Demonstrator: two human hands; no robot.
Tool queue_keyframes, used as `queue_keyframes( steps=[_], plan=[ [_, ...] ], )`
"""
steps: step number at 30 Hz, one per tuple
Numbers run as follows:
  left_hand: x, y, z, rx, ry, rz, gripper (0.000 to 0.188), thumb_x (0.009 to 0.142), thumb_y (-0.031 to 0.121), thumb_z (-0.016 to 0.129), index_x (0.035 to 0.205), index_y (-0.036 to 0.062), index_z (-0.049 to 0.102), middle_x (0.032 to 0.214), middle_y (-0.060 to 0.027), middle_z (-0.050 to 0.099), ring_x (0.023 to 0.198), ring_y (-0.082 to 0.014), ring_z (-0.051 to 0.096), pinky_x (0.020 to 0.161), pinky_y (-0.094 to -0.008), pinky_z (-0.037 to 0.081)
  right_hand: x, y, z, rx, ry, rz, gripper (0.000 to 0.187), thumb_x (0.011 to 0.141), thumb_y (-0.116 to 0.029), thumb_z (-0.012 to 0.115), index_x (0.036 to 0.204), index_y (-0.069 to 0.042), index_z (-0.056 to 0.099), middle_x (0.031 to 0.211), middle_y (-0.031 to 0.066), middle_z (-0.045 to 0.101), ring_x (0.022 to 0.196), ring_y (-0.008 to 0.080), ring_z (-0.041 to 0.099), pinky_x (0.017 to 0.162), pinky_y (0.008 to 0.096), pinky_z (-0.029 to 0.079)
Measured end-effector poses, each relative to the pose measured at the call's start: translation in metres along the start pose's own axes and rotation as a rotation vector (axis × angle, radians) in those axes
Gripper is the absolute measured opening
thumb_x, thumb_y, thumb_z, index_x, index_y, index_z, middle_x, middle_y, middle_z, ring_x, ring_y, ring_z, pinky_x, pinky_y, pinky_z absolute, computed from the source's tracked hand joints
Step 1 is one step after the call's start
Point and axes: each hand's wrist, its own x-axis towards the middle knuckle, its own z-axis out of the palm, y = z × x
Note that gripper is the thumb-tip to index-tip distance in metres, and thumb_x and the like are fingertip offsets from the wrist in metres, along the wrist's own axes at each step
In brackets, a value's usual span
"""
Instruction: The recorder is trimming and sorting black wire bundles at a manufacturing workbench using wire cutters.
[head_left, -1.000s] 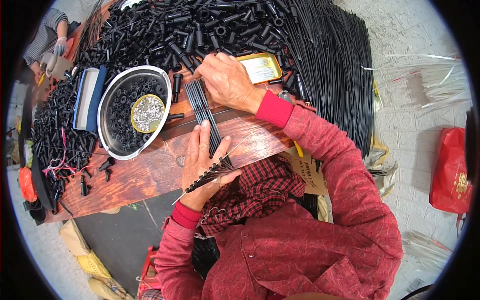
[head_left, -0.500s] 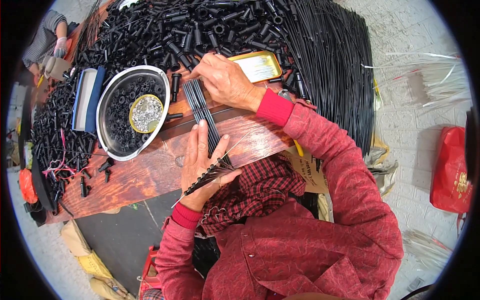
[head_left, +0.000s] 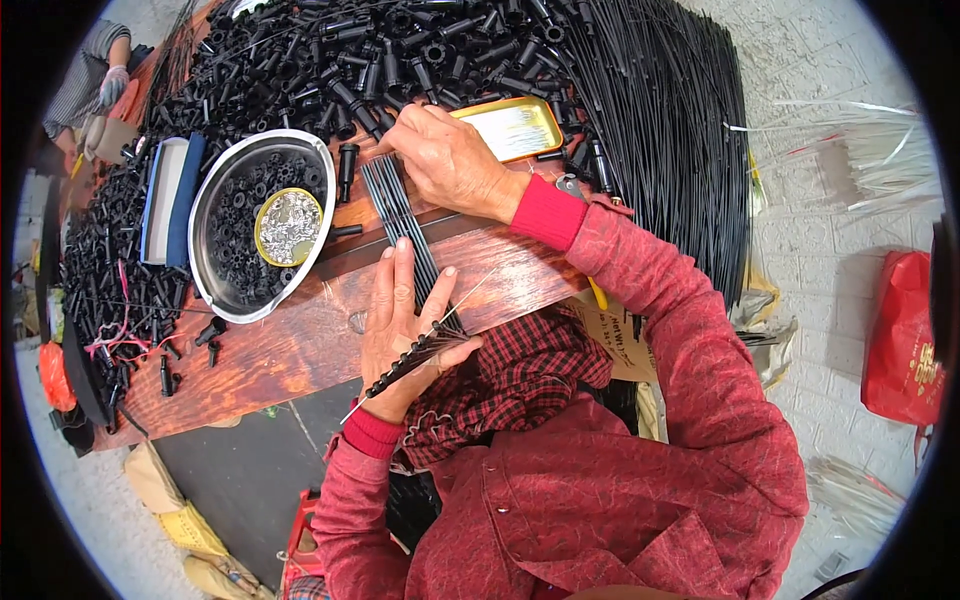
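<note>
A flat bundle of thin black umbrella ribs lies across the table's near edge. My left hand rests palm down on the bundle, its fingers stretched and spread with ribs running between them. Over the back of that hand hangs a slanting row of black rib tips, strung on a thin pale wire. At the bundle's far end is my right hand, its thumb and fingertips pinched together. What they pinch is too small and covered to make out.
An oval metal tray of black rings holds a round tin of small silvery pieces. A yellow-rimmed tin lies past my right hand. Black tubes and long black rods cover the far table. A co-worker's gloved hand is at far left.
Both my hands stay almost in place. The row of rib tips over my left hand has shifted a little. The co-worker's gloved hand has moved slightly up.
</note>
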Motion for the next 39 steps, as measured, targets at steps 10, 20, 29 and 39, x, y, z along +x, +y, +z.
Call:
queue_keyframes(
  steps=[10, 20, 29, 39],
  plan=[
    [0.0, 0.0, -0.001, 0.015, -0.005, 0.004, 0.083, 0.068, 0.054, 0.078, 0.138, 0.017, 0.054, 0.156, -0.0265, 0.024, 0.136, -0.0497, 0.033, 0.109, -0.0529, 0.037, 0.003, -0.006, -0.002, -0.086, 0.012, -0.064, 0.014, 0.078, 0.001, 0.058, 0.091, -0.004, 0.061, 0.085, 0.0111, 0.052, 0.08, 0.0306, 0.055, 0.071, 0.0393, 0.05],
    [0.001, -0.001, -0.001, -0.016, -0.015, 0.017, 0.085, 0.069, 0.055, 0.077, 0.14, 0.0179, 0.05, 0.155, -0.0271, 0.024, 0.136, -0.0508, 0.034, 0.106, -0.0545, 0.039, 0.005, 0.001, -0.004, 0.008, -0.007, -0.055, 0.021, 0.077, 0.002, 0.059, 0.095, -0.006, 0.066, 0.083, 0.0096, 0.051, 0.081, 0.0292, 0.056, 0.073, 0.0389, 0.05],
    [0.003, -0.001, 0.001, 0.024, -0.068, 0.027, 0.087, 0.073, 0.062, 0.07, 0.141, 0.0132, 0.047, 0.153, -0.0325, 0.024, 0.131, -0.0549, 0.035, 0.105, -0.0591, 0.038, 0.0, 0.007, 0.003, 0.076, 0.004, 0.032, 0.016, 0.079, -0.005, 0.063, 0.094, -0.009, 0.068, 0.085, 0.0097, 0.053, 0.082, 0.0301, 0.058, 0.072, 0.0411, 0.051],
    [0.007, 0.007, -0.007, -0.003, -0.091, -0.027, 0.089, 0.068, 0.052, 0.079, 0.143, 0.0146, 0.046, 0.155, -0.0266, 0.025, 0.135, -0.0503, 0.033, 0.109, -0.0566, 0.035, 0.001, 0.008, 0.003, 0.062, 0.048, -0.029, 0.016, 0.08, -0.003, 0.065, 0.094, -0.007, 0.069, 0.081, 0.0086, 0.052, 0.077, 0.0287, 0.057, 0.069, 0.0385, 0.05]
  ],
)
